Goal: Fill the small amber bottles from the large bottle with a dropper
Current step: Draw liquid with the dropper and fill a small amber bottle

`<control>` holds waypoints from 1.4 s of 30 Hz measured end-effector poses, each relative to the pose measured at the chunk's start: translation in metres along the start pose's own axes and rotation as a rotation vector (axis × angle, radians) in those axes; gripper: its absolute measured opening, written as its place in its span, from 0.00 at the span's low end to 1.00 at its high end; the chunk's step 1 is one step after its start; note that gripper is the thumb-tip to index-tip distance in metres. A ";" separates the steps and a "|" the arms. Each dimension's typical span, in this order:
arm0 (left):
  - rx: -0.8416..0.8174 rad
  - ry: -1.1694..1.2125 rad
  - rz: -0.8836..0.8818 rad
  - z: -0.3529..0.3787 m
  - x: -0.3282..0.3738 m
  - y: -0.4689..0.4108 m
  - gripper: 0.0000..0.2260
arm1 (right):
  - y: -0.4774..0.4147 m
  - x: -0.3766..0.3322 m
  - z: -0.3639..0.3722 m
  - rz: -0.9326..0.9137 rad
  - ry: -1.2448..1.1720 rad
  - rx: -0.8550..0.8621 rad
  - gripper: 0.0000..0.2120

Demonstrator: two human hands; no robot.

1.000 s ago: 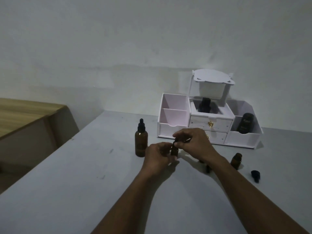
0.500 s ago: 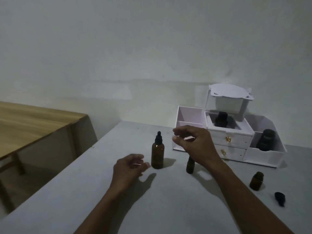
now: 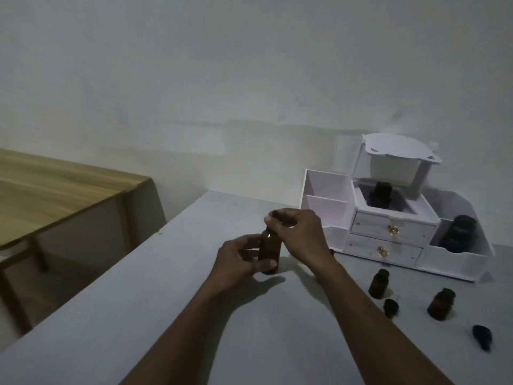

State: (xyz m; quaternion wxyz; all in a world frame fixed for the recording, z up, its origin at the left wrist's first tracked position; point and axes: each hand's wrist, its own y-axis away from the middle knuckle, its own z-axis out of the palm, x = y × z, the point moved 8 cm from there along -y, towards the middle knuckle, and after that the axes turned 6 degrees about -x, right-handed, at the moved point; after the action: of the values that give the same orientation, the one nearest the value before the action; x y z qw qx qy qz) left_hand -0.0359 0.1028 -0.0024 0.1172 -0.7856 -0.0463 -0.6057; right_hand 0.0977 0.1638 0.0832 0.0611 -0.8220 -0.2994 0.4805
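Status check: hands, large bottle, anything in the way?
Left hand grips large bottle body. Right hand pinches its dropper cap. Two small bottles open, nothing in the way.

— What carries everything?
— A grey table [image 3: 138, 315], its far edge against the wall.
— What stands on it?
— A large amber bottle [image 3: 269, 252] upright near the middle, a white drawer organizer [image 3: 388, 240] at the back right, two small amber bottles [image 3: 378, 283] [image 3: 441, 304] in front of it, and two dark caps [image 3: 390, 307] [image 3: 482, 337] just beside them.
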 end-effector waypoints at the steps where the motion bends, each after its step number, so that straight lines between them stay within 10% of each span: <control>1: -0.003 -0.017 0.007 0.000 0.001 0.001 0.28 | 0.000 -0.001 -0.001 -0.006 -0.003 0.002 0.13; 33: 0.179 0.083 -0.148 -0.007 -0.002 0.020 0.30 | -0.008 -0.058 -0.056 -0.160 -0.116 0.196 0.08; 42: 0.174 0.369 -0.225 0.042 0.015 0.077 0.08 | 0.021 -0.047 -0.140 -0.184 -0.166 0.295 0.04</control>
State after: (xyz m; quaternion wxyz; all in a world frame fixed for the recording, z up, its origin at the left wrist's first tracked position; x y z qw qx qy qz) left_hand 0.0243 0.0371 -0.0079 0.1228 -0.6383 -0.1633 -0.7422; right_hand 0.2054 0.1471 0.1845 0.1995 -0.7308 -0.3037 0.5778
